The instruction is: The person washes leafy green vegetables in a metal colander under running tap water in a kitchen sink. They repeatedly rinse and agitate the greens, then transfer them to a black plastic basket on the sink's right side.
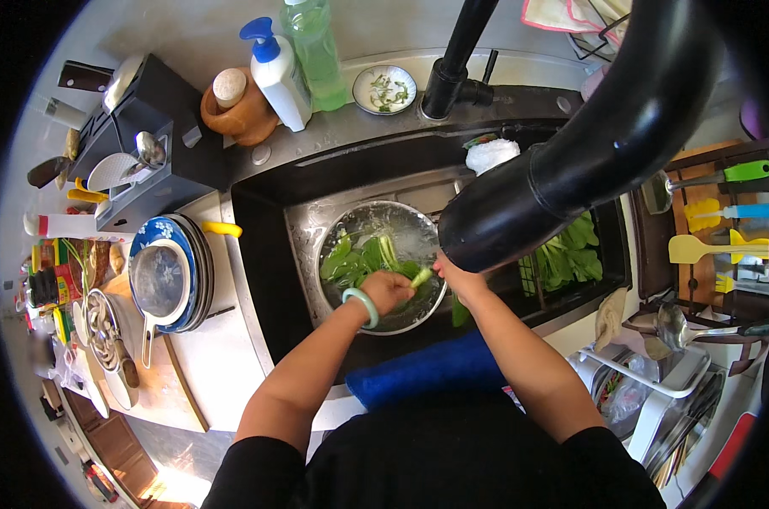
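Note:
My left hand (387, 291), with a pale green bangle at the wrist, pinches a light green vegetable stalk (421, 277) over a round metal bowl (326, 303). Leafy greens (352, 262) float in the bowl's water, which is rippled and bubbly. Just right of the stalk's tip is my right hand (460, 278), at the bowl's rim. The large black pipe hides part of its fingers, so its grip is unclear. A single green leaf (459, 312) shows beneath that hand, outside the bowl.
A thick black pipe (550, 184) crosses above the black sink (257, 254). More greens (572, 254) lie in the sink's right side. Stacked plates with a strainer (160, 280) stand on the left counter. Bottles (282, 83) and a small dish (384, 89) line the back ledge.

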Motion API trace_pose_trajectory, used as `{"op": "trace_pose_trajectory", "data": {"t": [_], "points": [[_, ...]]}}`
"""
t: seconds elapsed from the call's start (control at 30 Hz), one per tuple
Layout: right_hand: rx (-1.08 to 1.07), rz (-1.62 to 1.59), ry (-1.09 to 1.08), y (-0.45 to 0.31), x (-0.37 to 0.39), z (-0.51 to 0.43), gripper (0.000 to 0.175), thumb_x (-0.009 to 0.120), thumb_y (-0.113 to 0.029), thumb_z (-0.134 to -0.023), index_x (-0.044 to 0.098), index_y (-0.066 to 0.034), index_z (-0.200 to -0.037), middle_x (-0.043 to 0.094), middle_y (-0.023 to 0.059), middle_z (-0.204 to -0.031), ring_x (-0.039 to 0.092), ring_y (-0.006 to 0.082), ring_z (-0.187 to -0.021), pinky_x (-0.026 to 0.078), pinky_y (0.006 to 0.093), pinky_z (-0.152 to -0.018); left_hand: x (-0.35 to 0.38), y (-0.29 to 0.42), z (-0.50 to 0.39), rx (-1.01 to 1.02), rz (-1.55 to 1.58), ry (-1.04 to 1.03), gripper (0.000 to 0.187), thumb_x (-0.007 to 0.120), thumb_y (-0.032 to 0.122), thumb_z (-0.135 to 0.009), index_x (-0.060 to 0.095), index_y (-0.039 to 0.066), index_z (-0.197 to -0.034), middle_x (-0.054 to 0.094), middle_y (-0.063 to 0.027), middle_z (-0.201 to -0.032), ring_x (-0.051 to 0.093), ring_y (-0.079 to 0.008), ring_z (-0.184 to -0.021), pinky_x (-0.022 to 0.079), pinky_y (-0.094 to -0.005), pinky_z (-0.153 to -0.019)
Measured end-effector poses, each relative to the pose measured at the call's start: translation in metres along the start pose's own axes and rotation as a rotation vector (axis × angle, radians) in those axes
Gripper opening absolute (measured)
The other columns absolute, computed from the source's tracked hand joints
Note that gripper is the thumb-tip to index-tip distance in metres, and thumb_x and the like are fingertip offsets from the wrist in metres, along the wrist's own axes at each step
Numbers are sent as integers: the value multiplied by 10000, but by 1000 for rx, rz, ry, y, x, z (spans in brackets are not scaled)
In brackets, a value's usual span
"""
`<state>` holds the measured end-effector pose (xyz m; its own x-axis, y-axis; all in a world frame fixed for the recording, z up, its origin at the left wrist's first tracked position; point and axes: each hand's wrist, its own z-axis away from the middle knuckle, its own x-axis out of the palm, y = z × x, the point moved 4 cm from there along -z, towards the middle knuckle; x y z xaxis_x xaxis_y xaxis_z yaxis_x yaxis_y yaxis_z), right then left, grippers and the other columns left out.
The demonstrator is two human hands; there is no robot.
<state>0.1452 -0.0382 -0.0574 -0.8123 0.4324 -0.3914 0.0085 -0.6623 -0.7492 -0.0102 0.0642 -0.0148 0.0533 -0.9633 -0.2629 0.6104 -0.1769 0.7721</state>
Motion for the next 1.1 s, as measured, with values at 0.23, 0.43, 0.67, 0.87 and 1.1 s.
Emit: {"op": "trace_pose_trajectory", "data": {"t": [0.23,0.43,0.67,0.87,1.1], "points": [[76,-799,-336,-66,20,38,220,564,-149,-869,567,-26,-1051,601,63,-877,502,108,-700,411,247,-602,-2,2,5,53,692,28,225,552,166,-902,629,0,-1032,638,-18,-910,544,-72,-808,432,-207,-765],[64,-666,-107,-71,17,30,180,587,-129,-864,579,-21,-1008,605,64,-861,533,132,-708,439,251,-603,-14,2,15,-92,715,202,269,549,266,-898,640,29,-990,655,-23,-870,590,-92,-776,454,-222,-671],[257,-554,-165,-57,5,25,259,519,-299,-913,532,-53,-992,417,-6,-640,399,120,-494,433,269,-508,-34,-30,18,-245,-210,544,347,647,297,-770,628,1,-951,644,-221,-886,616,-376,-827,496,-399,-768],[190,-173,-20,-80,1,43,369,620,-371,-836,558,-25,-949,503,16,-646,471,103,-504,410,270,-443,-21,-26,-1,-365,-307,443,385,621,293,-785,579,-18,-1009,614,-251,-976,600,-360,-941,477,-415,-824],[-383,-201,-291,-80,20,48,268,742,-156,-731,628,-23,-934,606,18,-795,538,78,-698,455,237,-641,-19,-44,-4,-410,1420,367,291,383,204,-959,473,-30,-1109,606,-143,-982,632,-235,-845,501,-387,-789]]}}
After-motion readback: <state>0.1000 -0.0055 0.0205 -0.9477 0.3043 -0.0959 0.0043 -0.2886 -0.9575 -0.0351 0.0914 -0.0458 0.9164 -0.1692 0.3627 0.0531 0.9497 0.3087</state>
